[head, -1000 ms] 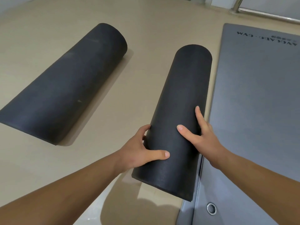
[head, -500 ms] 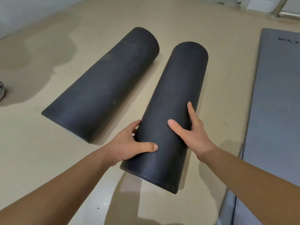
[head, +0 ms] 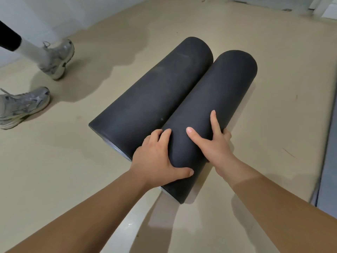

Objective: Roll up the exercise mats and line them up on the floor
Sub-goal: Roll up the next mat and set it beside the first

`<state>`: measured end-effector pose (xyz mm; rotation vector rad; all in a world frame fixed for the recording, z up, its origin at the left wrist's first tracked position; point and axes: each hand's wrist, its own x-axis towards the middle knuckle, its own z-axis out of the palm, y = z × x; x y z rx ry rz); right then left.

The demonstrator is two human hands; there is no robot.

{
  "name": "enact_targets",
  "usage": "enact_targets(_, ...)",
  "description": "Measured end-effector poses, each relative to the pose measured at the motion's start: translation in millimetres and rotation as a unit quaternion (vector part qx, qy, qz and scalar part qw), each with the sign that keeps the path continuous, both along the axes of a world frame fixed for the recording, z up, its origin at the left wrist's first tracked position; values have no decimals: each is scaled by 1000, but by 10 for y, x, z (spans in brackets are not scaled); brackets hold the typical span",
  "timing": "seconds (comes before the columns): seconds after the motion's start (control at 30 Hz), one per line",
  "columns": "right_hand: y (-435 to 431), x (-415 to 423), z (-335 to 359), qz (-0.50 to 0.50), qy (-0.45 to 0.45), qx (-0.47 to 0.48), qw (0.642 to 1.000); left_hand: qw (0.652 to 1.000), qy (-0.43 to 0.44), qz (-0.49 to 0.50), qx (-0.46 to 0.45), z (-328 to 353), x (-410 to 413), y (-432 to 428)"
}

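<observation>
A person's left hand (head: 155,157) and right hand (head: 214,148) clasp the near end of a rolled mat (head: 215,110) on the floor (head: 273,125), its length running toward 1 o'clock. Each grip is wide: the left hand cups the roll's 9 o'clock flank with the thumb across the top, the right spreads over the crest with fingers curling down the 3 o'clock side. A second roll (head: 155,92) lies touching it at 10 o'clock, parallel, its near end set farther from the person. The foam looks light and springy, its matte skin unlikely to slip, but the wrap may loosen if released carelessly; holding both flanks near one end should keep it tight. A bystander's shoes (head: 36,77) stand at 9 o'clock; a flat mat's edge (head: 330,161) shows at 3 o'clock.
</observation>
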<state>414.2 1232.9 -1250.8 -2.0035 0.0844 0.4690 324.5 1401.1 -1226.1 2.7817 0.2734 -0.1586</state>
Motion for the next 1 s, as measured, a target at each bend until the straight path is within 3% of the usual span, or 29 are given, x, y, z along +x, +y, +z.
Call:
enact_targets(0.13, -47, -33, -62, 27, -14, 26, 999, 999, -28, 3, 16, -40, -17, 30)
enact_targets(0.4, 66, 39, -43, 39, -37, -64, 997, 1000, 2, 21, -21, -38, 62, 167)
enact_targets(0.6, -99, -236, -211, 125, -254, -126, 951, 1000, -13, 16, 14, -160, -45, 82)
enact_targets(0.87, -124, -193, -265, 161, -235, -231, 930, 999, 22, 20, 36, -182, -79, -5)
enact_targets(1.0, -118, -195, -190, 165, -222, -220, 935, 998, 48, 15, 31, -95, -35, -43)
